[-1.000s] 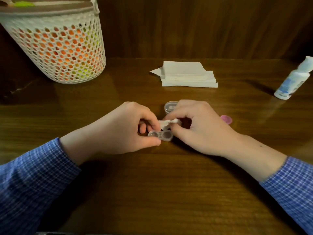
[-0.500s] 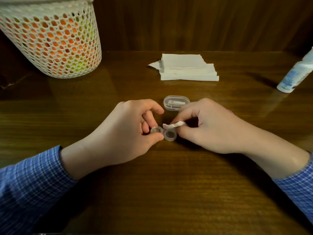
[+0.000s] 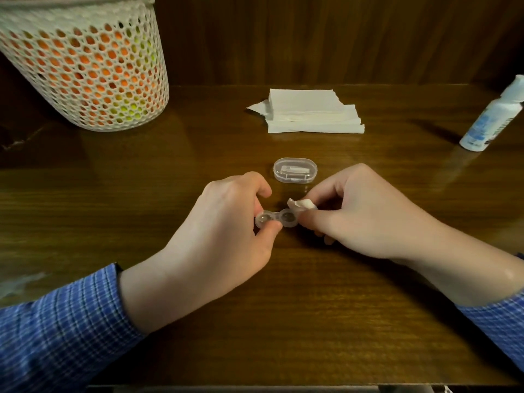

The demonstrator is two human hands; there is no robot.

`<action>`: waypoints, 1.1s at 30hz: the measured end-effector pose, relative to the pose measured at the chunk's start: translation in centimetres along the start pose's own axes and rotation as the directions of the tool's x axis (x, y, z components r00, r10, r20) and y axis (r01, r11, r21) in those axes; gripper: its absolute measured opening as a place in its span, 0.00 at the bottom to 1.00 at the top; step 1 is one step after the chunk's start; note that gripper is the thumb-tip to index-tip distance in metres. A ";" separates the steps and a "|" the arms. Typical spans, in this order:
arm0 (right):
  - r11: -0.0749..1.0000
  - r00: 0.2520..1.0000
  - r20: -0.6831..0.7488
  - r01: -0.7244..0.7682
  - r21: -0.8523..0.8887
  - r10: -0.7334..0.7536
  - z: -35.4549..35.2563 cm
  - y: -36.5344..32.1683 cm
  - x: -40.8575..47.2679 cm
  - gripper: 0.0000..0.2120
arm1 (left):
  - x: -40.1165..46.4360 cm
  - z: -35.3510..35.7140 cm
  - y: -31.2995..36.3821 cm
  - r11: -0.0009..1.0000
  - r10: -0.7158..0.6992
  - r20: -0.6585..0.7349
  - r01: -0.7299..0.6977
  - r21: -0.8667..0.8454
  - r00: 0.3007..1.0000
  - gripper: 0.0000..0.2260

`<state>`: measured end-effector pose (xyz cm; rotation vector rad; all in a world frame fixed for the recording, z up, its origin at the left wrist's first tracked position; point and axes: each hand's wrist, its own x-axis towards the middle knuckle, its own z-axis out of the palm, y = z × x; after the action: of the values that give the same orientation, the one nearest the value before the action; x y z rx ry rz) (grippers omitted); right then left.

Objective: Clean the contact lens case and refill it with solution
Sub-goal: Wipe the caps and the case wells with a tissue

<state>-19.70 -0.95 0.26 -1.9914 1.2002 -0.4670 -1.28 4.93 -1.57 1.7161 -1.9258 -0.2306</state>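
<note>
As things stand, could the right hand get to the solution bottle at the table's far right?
Probably yes, once freed: nothing on the table lies between the right hand and the solution bottle, but that hand pinches a tissue piece beside the lens case.

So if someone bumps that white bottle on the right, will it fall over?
Probably, quite easily. The white bottle stands tall and narrow on a small base near the right side of the table, so a sideways bump could tip it. It looks like thin plastic, likely light. Being round, it might roll once down. How full it is can't be seen.
</note>
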 end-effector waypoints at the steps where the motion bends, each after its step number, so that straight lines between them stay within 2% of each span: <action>1: 0.999 1.000 0.015 -0.016 0.033 0.016 -0.2 -0.1 0.0 0.09 | 0.0 0.1 0.0 1.000 0.005 -0.004 -0.005 0.004 1.000 0.20; 6: 0.985 0.991 0.114 -0.085 0.148 0.068 -1.1 -0.2 0.1 0.06 | -0.1 0.0 -0.2 0.999 0.028 0.015 -0.028 0.033 1.000 0.22; 9: 0.968 0.992 0.036 -0.128 0.216 0.123 -1.9 0.2 0.5 0.04 | 0.1 -0.1 -0.3 0.999 0.039 0.039 -0.040 0.029 0.998 0.23; 11: 0.979 0.991 -0.037 -0.123 0.165 0.130 -2.1 0.4 0.7 0.05 | 0.1 -0.4 -0.3 0.999 0.045 0.077 -0.044 -0.011 0.996 0.25; 14: 0.996 0.995 -0.080 -0.058 0.072 0.064 -1.5 0.6 0.8 0.06 | 0.9 -1.7 -1.3 0.977 -0.001 0.205 0.044 -0.207 0.979 0.25; 16: 1.000 0.993 -0.120 0.006 -0.013 -0.007 -0.9 0.7 0.8 0.06 | 1.6 -2.4 -2.4 0.989 0.045 0.262 -0.007 -0.145 0.964 0.23; 17: 0.999 0.991 -0.126 0.033 -0.039 -0.038 -0.5 0.7 0.8 0.07 | 1.8 -2.5 -2.7 0.994 0.080 0.291 -0.055 -0.092 0.953 0.26; 20: 0.987 0.990 -0.075 0.111 -0.113 -0.120 0.8 0.8 0.9 0.07 | 2.2 -2.3 -3.0 0.991 0.132 0.349 -0.119 -0.058 0.928 0.26; 26: 0.981 0.988 0.002 0.152 -0.118 -0.153 1.4 0.7 1.2 0.07 | 2.7 -1.5 -2.8 0.987 0.124 0.332 -0.081 -0.141 0.935 0.16; 30: 0.982 0.989 0.006 0.145 -0.124 -0.146 1.1 0.9 1.3 0.07 | 2.4 -1.0 -2.6 0.985 0.093 0.285 -0.046 -0.166 0.954 0.16; 33: 0.982 0.989 -0.005 0.147 -0.117 -0.149 0.8 1.0 1.1 0.08 | 2.0 -0.8 -2.6 0.982 0.111 0.240 -0.070 -0.175 0.964 0.20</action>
<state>-19.25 -1.88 -1.05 -2.1909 1.1145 -0.4951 1.28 2.76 -1.57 1.5454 -2.0925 -0.5801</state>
